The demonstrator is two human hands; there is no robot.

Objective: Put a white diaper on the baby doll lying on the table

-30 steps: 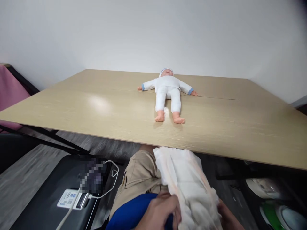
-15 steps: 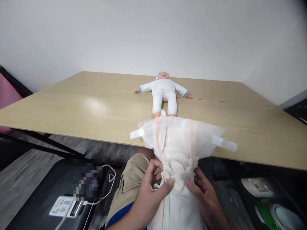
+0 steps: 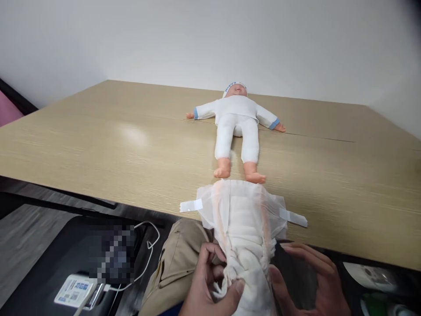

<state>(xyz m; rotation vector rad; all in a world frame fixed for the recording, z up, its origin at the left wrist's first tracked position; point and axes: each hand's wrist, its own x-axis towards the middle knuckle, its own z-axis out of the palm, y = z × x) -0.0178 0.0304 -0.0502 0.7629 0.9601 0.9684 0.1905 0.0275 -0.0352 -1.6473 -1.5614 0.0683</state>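
An unfolded white diaper [image 3: 245, 219] stretches from my lap up over the table's front edge, its two tape tabs spread to the sides and its middle gathered in ruffles. My left hand [image 3: 215, 281] pinches the diaper's left ruffled edge between thumb and fingers. Beside the right edge, my right hand [image 3: 311, 278] has its fingers apart, with the thumb close to the diaper; whether it touches is unclear. Beyond the diaper's far end, a baby doll [image 3: 238, 114] in white clothes with blue cuffs and a printed headband lies on its back, arms spread and feet toward me.
The wooden table [image 3: 131, 166] reaches back to a white wall. At lower left a black chair or case surface [image 3: 42, 267] carries a white labelled device [image 3: 75, 289] with a white cable [image 3: 153, 250]. A white rounded object [image 3: 368, 276] sits below the table at right.
My right hand has let go of the diaper's edge and opened outward to the right. My left hand keeps its pinch. The view has shifted, so the doll appears larger.
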